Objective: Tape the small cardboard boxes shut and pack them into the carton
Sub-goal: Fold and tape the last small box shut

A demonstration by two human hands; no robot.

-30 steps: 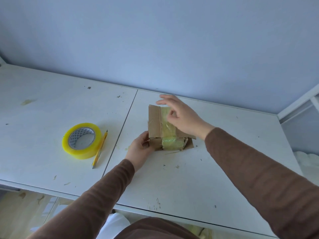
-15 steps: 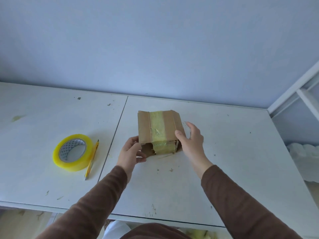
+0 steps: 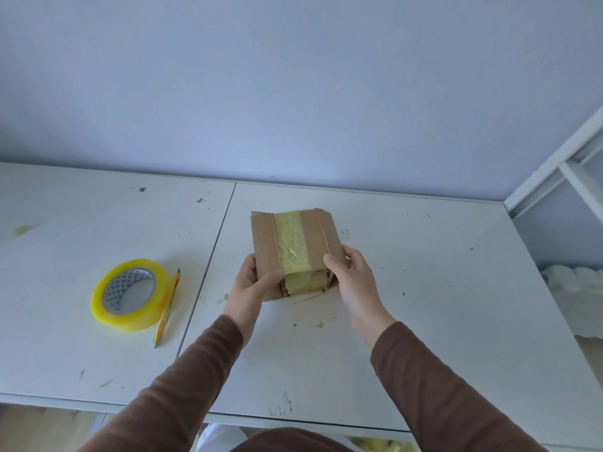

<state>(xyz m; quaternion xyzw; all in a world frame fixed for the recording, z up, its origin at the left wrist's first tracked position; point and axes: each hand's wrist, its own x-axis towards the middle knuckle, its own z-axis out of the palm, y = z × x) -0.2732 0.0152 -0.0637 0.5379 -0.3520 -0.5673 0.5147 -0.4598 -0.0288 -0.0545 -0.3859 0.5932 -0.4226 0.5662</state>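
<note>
A small brown cardboard box [image 3: 313,238] with a strip of yellowish tape over its top and near face is in the middle of the white table [image 3: 424,305]. My left hand [image 3: 249,285] grips its left near corner, thumb on top. My right hand [image 3: 354,278] grips its right near corner, thumb on the top edge. The box's near end looks raised off the table. No carton is in view.
A yellow tape roll [image 3: 129,293] lies flat on the left table panel, with a yellow pencil [image 3: 167,309] beside it. A blue wall runs behind the table. A white shelf frame [image 3: 567,164] stands at the right, with a white padded thing [image 3: 577,288] below.
My right hand left the top of the box and came down to its right near corner. Both hands now hold the box from the sides. The view has tilted and shifted.
</note>
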